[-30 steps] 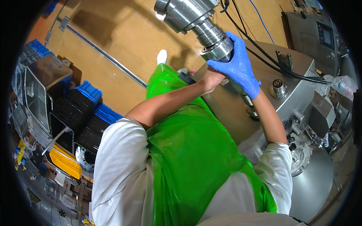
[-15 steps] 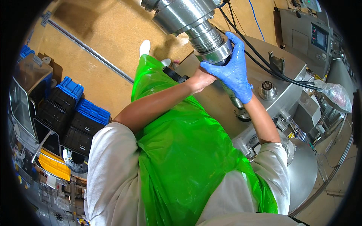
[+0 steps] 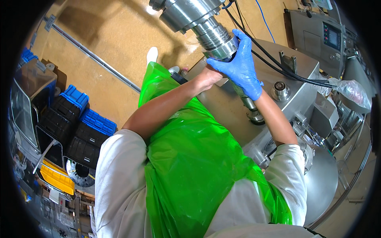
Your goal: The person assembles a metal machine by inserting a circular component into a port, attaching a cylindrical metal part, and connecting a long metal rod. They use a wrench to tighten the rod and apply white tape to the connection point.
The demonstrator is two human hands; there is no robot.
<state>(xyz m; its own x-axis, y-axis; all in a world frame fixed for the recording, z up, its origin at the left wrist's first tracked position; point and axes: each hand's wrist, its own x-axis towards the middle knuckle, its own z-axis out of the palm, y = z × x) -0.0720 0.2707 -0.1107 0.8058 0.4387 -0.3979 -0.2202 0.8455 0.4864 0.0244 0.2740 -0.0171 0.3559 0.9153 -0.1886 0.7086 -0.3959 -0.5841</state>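
Observation:
A shiny metal machine head (image 3: 190, 14) slants in at the top, with a ribbed, threaded neck (image 3: 211, 35) and a smooth collar (image 3: 222, 50) at its lower end. My right hand (image 3: 243, 70), in a blue glove, wraps around the collar's end, thumb on one side and fingers along the other. Below the glove, a narrow metal tube (image 3: 250, 104) continues down toward a clamp-like fitting (image 3: 256, 117). My left hand (image 3: 208, 78), bare, is closed just under the gloved thumb. Its fingertips are hidden, so what they grip cannot be made out.
A steel table (image 3: 226, 107) lies under my hands, carrying a round metal fitting (image 3: 281, 91) and a bracket (image 3: 288, 61). Black cables (image 3: 274, 67) cross its far side. Black crates (image 3: 81, 144) with blue ones (image 3: 98, 120) stand left. A control cabinet (image 3: 317, 37) is far right.
The whole view has shifted slightly. Both hands keep nearly the same hold at the collar; the gloved hand's grip looks a little turned.

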